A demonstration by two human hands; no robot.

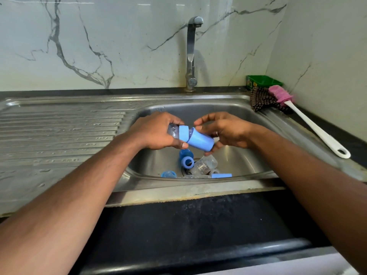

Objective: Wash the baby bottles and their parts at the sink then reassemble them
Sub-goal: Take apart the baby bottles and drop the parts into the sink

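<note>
My left hand (pixel 156 132) grips a clear baby bottle (pixel 173 130) by its body, fingers curled round it, thumb beneath the blue collar (pixel 183 132). My right hand (pixel 224 132) holds the blue cap (pixel 201 140), fingers curled round its far end; the cap sits tilted against the collar, its free end pointing toward 4 o'clock. Both hands hang over the basin of the steel sink (pixel 198 188), above the bottom. Below the cap, at 6 o'clock, lie loose parts around the drain: a blue ring (pixel 187 162) with its opening facing up, a second clear bottle (pixel 204 165) on its side touching it, a blue domed piece (pixel 168 174) at 7 o'clock, and a flat blue piece (pixel 221 175) at 5 o'clock. The tap (pixel 191 54) stands at 12 o'clock. At 2 o'clock, on the counter, rest a pink-headed brush (pixel 309 124), a dark checked cloth (pixel 262 100) and a green box (pixel 263 81). The ribbed drainboard (pixel 59 132) extends toward 9 o'clock.
</note>
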